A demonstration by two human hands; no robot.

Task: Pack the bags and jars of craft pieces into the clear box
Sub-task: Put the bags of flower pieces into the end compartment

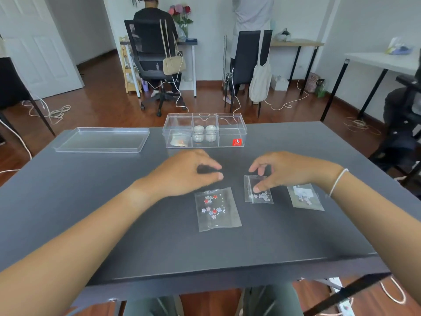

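Head-worn view, forward and down (close) over table

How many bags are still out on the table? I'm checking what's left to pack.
3. A big bag of red and white flowers lies near the left hand; a small bag under the right hand; another bag further right.

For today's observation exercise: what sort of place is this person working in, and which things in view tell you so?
Probably a shared home office or small craft workroom: several desks along the walls, an office chair with someone seated, and a vase of flowers.
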